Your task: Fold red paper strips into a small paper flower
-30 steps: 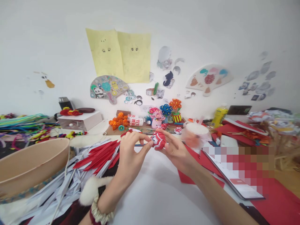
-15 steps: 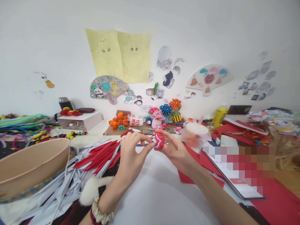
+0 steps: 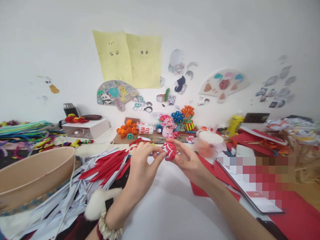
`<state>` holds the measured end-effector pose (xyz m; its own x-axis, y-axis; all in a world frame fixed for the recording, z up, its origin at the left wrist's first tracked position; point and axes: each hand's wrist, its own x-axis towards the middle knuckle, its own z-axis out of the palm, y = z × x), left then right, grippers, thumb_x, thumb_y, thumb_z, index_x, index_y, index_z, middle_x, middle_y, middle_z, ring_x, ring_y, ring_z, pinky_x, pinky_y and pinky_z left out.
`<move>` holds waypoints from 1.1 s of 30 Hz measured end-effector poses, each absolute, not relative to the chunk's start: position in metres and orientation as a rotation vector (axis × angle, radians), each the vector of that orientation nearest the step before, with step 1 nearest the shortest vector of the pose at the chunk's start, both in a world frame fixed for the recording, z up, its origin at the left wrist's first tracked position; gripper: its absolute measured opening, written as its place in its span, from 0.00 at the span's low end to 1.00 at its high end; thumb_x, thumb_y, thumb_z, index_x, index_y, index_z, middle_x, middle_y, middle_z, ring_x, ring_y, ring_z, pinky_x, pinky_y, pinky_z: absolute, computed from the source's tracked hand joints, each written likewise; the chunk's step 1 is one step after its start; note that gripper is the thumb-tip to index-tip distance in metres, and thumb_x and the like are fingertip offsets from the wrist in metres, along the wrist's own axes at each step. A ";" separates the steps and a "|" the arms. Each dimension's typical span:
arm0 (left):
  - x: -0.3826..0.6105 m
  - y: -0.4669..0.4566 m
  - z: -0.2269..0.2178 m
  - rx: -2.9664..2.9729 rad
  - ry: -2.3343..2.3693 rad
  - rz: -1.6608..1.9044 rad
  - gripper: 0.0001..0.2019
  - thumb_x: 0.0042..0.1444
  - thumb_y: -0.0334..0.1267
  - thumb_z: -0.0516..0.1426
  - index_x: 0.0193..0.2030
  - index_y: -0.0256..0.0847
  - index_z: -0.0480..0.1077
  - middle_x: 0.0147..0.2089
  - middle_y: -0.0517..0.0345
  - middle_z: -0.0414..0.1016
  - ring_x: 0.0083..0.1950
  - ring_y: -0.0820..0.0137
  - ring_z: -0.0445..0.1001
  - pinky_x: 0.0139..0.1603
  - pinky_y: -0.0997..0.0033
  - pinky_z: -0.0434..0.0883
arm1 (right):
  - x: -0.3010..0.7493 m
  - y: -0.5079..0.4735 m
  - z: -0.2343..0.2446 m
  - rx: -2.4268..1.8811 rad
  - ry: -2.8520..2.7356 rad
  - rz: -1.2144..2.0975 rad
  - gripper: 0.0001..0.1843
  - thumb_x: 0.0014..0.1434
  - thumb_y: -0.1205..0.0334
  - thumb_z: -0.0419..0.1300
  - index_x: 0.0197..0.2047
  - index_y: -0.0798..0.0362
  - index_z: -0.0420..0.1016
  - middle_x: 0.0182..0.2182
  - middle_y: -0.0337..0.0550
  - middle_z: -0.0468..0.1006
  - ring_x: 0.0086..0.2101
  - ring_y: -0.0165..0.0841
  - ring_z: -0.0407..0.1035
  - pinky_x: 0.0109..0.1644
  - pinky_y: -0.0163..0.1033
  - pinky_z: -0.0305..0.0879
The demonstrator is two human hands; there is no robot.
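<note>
Between my two hands, above the white table surface (image 3: 172, 200), is a small red-and-white folded paper ball (image 3: 170, 150). My left hand (image 3: 143, 163) pinches its left side with thumb and forefinger. From the right, my right hand (image 3: 186, 160) grips it, fingers behind and thumb at the lower edge. The side of the ball facing the fingers is hidden. Similar red-and-white paper pieces (image 3: 190, 139) lie just behind. To the left of my left hand lie red paper strips (image 3: 107, 166) over white paper strips (image 3: 72, 193).
A large beige basin (image 3: 37, 170) stands at the left. Flower pots (image 3: 189, 126) and a white bottle (image 3: 146, 129) line the back. At the right are a plastic cup (image 3: 210, 141), a tablet (image 3: 250, 186), red paper sheets (image 3: 297, 213) and a yellow bottle (image 3: 235, 124).
The paper ball is turned slightly between my fingers and shows more red. Both hands keep their grip in nearly the same place. The view has shifted slightly.
</note>
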<state>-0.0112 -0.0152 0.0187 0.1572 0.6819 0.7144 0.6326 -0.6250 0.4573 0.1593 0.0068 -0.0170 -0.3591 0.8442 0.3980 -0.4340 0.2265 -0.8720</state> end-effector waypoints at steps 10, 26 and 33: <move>-0.011 -0.016 0.016 2.435 1.362 1.492 0.07 0.61 0.34 0.54 0.30 0.42 0.66 0.30 0.62 0.70 0.35 0.68 0.65 0.38 0.66 0.58 | 0.160 0.006 -0.017 -0.399 -1.323 1.450 0.26 0.54 0.53 0.67 0.55 0.44 0.69 0.58 0.47 0.68 0.51 0.41 0.69 0.59 0.52 0.62; -0.011 -0.016 0.019 2.281 1.272 1.597 0.04 0.60 0.34 0.56 0.33 0.42 0.70 0.32 0.61 0.71 0.35 0.70 0.66 0.40 0.68 0.60 | 0.162 0.008 -0.017 -0.416 -1.278 1.444 0.24 0.53 0.59 0.68 0.53 0.43 0.71 0.55 0.44 0.69 0.52 0.40 0.67 0.59 0.48 0.61; -0.011 -0.015 0.020 2.255 1.318 1.532 0.05 0.58 0.35 0.57 0.31 0.42 0.71 0.29 0.62 0.69 0.34 0.70 0.66 0.39 0.68 0.59 | 0.163 0.008 -0.018 -0.461 -1.303 1.377 0.20 0.53 0.60 0.68 0.50 0.44 0.72 0.49 0.43 0.71 0.47 0.36 0.69 0.53 0.43 0.65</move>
